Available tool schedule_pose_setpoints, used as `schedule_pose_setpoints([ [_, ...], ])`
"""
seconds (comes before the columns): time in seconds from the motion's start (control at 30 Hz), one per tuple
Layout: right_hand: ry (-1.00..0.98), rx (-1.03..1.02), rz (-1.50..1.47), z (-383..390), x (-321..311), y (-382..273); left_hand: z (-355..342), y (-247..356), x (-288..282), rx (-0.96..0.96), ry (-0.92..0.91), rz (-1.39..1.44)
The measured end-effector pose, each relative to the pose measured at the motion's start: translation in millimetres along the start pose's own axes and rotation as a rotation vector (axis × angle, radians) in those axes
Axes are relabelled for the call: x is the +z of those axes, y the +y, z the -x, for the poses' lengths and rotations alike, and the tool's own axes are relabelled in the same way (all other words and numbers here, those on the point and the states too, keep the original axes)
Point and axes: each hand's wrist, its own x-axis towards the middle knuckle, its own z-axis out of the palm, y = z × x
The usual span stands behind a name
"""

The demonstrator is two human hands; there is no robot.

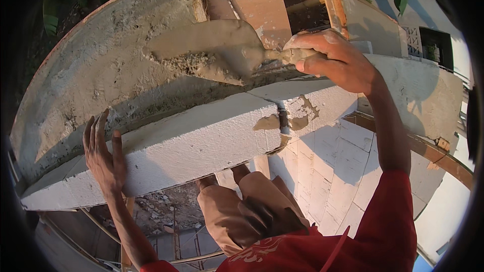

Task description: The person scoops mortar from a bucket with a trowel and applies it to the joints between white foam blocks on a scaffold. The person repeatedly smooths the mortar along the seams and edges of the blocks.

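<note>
My right hand (330,58) is closed round the mortar-caked handle of a trowel (222,40), whose broad blade is coated in wet grey mortar. A lump of mortar (199,65) clings along the blade's near edge, over the rough concrete slab (116,55). My left hand (104,156) lies against a long white block (201,138), fingers stretched over its top edge and touching nothing else. A second white block (312,103) abuts it on the right. Between them runs a mortar joint (283,121), with grey smears on the faces beside it.
Below on the right stands a white block wall (333,161), crossed by a brown beam (443,161). Boards (252,0) rise behind the slab. Rubble (166,206) and poles show far below the blocks, past my legs (247,206).
</note>
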Motion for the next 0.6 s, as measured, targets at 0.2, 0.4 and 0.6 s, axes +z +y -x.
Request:
schedule_pose_setpoints([
  [0.2, 0.287, 0.139, -0.821, 121, 93, -10, -2, 0, 3, 0.009, 0.0, 0.041],
  [0.4, 0.772, 0.25, -0.814, 169, 234, -31, -2, -1, 4, 0.014, -0.002, 0.001],
  [0.6, 0.699, 0.268, -0.785, 165, 291, -29, -5, -3, 6, 0.044, 0.013, -0.003],
])
